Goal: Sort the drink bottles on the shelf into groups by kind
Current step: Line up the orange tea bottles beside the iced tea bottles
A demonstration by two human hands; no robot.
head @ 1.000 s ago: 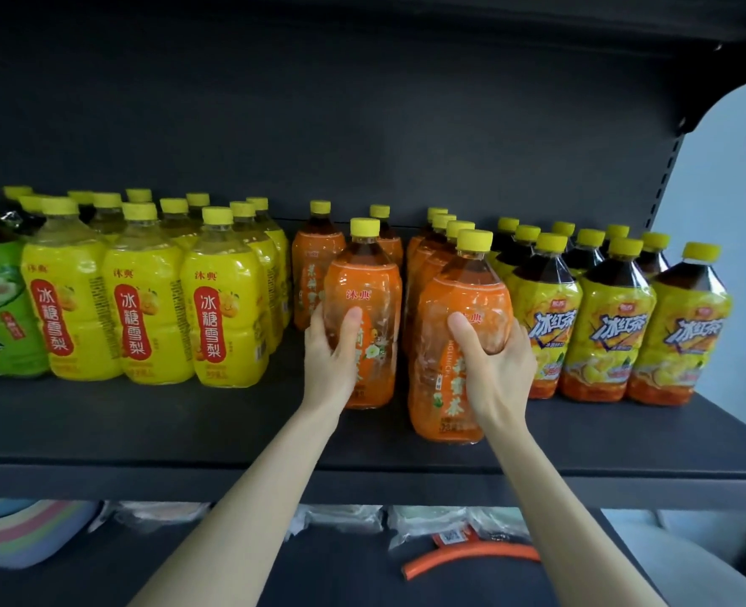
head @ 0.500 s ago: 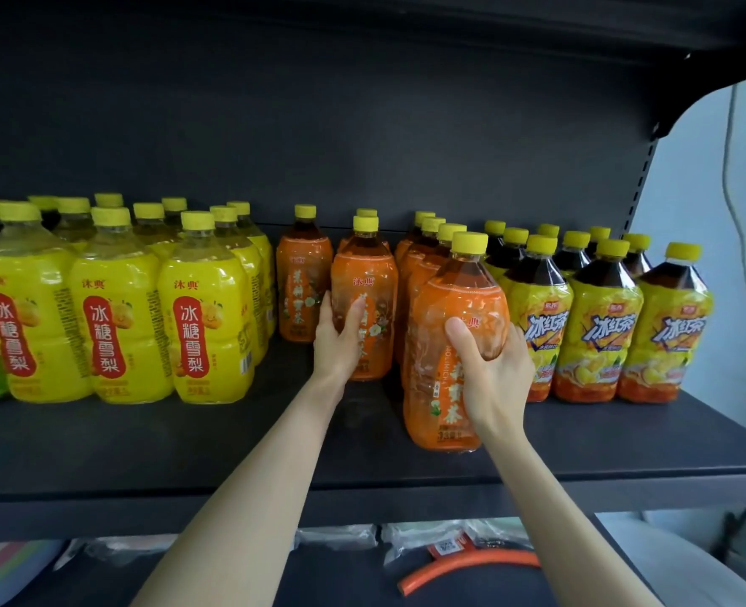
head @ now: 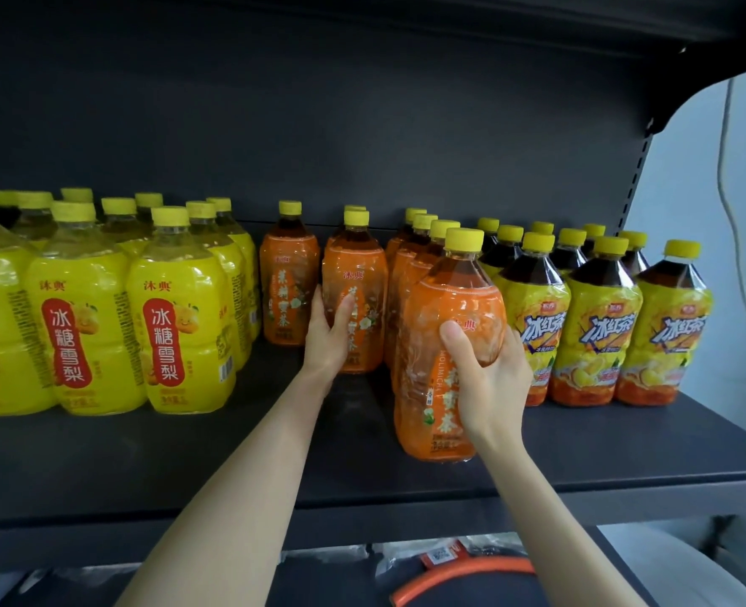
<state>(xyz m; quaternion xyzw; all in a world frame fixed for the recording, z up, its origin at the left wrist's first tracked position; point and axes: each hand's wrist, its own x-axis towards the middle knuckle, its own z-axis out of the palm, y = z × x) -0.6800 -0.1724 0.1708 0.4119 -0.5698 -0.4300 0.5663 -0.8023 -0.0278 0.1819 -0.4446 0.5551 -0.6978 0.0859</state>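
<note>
A dark shelf (head: 99, 466) holds many drink bottles with yellow caps, all standing up.

The right hand (head: 489, 383) is wrapped around the front orange bottle (head: 445, 300), thumb across the front and fingers round the right side. This bottle stands near the front edge of the shelf. Its label reads "MOLIMICHA" going down, with big Chinese words beside it.

The left hand (head: 329, 339) is curled round the second orange bottle (head: 356, 273), a bit farther back and to the left. That label says "沐典" at the top and has small white flowers on it.

More orange bottles (head: 410, 273) stand in a row behind the front one. One more orange bottle (head: 289, 282) stands alone, farther left and far back.

On the left is a big group of yellow bottles (head: 178, 326). Their red labels say "冰糖雪梨", with "沐典" above.

On the right are dark tea bottles (head: 599, 326) with yellow and orange wrappers. They say "冰红茶" in big white letters.

Below the shelf lies an orange curved tube (head: 463, 576).
</note>
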